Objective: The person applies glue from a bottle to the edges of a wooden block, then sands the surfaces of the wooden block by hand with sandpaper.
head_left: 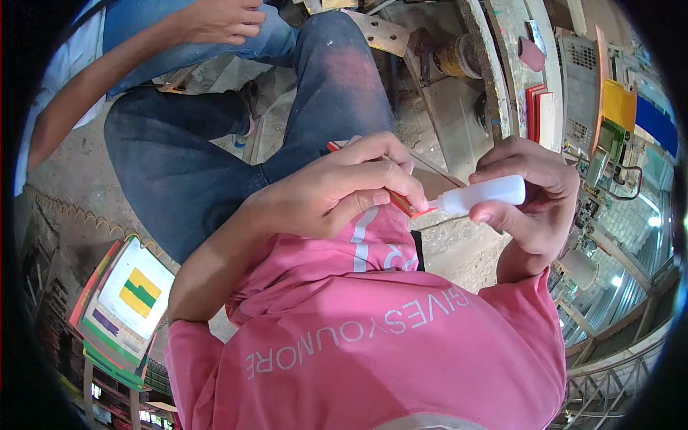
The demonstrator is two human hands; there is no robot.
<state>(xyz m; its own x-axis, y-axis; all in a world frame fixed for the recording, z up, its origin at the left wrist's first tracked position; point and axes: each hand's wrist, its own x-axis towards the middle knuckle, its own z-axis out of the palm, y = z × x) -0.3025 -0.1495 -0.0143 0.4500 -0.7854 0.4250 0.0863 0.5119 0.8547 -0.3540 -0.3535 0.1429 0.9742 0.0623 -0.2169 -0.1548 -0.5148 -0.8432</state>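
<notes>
Mid-frame, a red strip (403, 206) is pinched in the left hand (337, 190), with a glue bottle (491, 192) gripped by the right hand (536, 218), tip on it.

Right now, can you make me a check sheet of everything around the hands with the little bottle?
Surface: dusty grey floor.
Job's things: red strip, with the tip of the white bottle touching its end.
Clutter: stack of coloured boards; red boards; metal plate.
Grips: left hand pinches the red strip; right hand holds the white bottle.
Cables: black cable beside the machine.
Surroundings: another person's hand rests on blue jeans nearby; the machine stands on the right.
</notes>
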